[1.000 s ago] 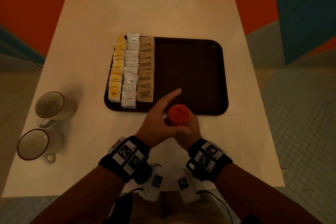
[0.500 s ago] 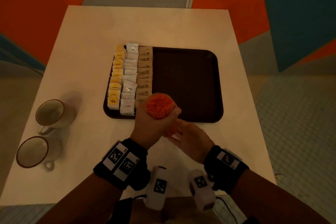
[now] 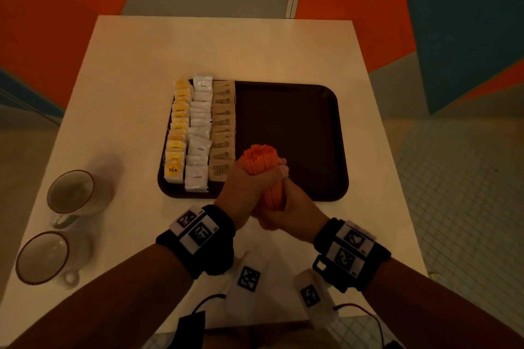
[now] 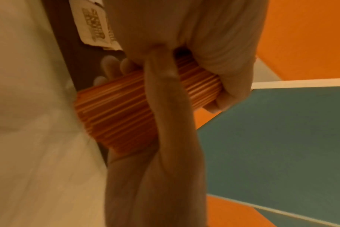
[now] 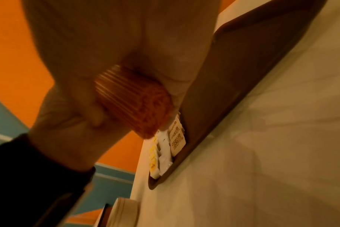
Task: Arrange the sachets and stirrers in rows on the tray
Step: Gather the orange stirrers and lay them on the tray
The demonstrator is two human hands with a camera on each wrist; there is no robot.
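Both hands clamp one bundle of orange stirrers [image 3: 262, 176] over the tray [image 3: 312, 122]: left hand [image 3: 243, 187] curled round its top, right hand [image 3: 295, 212] its base.

Both hands [image 3: 272, 195] curled, stacked together

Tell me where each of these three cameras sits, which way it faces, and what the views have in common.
Head: worn on the head, looking down at the table, tray and sachet rows; both forearms, wristbands and hands show.
Left wrist: sits on the left wrist, looking along the left hand at the orange stirrer bundle it grips; the right hand's fingertips show.
Right wrist: sits on the right wrist, looking along the right hand toward the tray's near rim; the left hand and wristband show.
Shared: all three show the bundle, tray and sachets.
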